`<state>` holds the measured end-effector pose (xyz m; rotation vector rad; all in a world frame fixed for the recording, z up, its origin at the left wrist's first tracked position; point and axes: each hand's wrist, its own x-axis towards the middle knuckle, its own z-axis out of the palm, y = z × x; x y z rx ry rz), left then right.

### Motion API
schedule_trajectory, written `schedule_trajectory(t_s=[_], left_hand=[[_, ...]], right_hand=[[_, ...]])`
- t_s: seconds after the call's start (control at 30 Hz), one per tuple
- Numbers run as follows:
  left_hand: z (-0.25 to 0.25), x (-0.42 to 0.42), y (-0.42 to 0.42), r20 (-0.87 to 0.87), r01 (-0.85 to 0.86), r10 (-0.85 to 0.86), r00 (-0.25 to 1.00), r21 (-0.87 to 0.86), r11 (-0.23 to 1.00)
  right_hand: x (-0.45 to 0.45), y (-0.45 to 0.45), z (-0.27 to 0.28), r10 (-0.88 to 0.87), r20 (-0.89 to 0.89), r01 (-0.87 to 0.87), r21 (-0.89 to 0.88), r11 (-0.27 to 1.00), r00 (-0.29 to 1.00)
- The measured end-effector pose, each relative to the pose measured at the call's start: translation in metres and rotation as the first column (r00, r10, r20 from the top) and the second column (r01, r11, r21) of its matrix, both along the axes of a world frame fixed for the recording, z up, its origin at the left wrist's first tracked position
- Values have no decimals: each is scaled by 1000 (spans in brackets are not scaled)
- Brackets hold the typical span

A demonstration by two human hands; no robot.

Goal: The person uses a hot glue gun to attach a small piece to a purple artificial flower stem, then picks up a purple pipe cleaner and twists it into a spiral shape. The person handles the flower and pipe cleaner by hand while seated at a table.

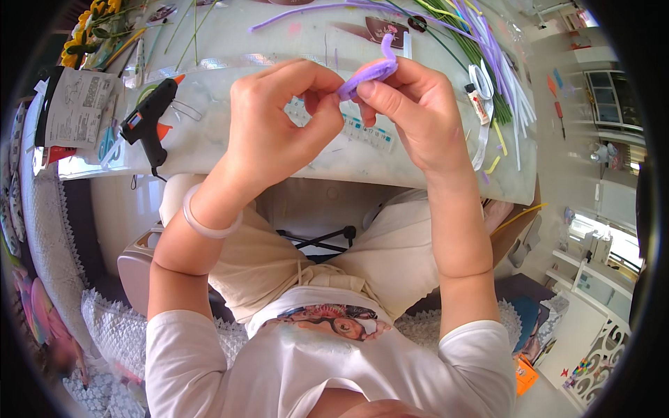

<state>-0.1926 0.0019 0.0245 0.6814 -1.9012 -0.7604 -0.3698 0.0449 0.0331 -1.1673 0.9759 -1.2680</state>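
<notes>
A purple pipe cleaner (372,73), bent into a flat folded shape with one end curling up, is held over the marble-patterned table (219,141). My right hand (418,109) pinches its middle between thumb and fingers. At its left tip are the closed thumb and fingertips of my left hand (287,115), which wears a pale bangle on the wrist. Beneath the hands lies a ruler (366,133), partly covered by them. More purple pipe cleaners (303,10) lie on the table beyond the hands.
At the left are a black hot glue gun (151,117), blue-handled scissors (107,141), a printed package (78,109) and yellow artificial flowers (83,36). To the right lie green stems (465,36), white ribbon (483,83), a small tube (476,103) and yellow scraps (492,165).
</notes>
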Motion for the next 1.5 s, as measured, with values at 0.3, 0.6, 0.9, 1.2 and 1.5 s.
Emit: schedule_trajectory(t_s=[0.3, 0.6, 0.9, 1.2, 1.5], left_hand=[[3, 4, -4, -293, 320, -178, 940, 565, 761], [4, 4, -6, -11, 85, -84, 996, 64, 994], [10, 7, -3, 93, 67, -70, 993, 38, 997], [-1, 9, -11, -383, 484, -301, 874, 618, 620], [0, 7, -7, -262, 371, -264, 928, 597, 711]], right_hand=[[-2, -1, 1, 85, 290, -128, 135, 983, 953], [6, 5, 5, -29, -88, 28, -20, 999, 996], [5, 5, 4, -4, -168, 4, 0, 1000, 986], [2, 2, 1, 111, 316, -181, 202, 962, 942], [2, 4, 3, -31, 145, 13, 126, 992, 989]])
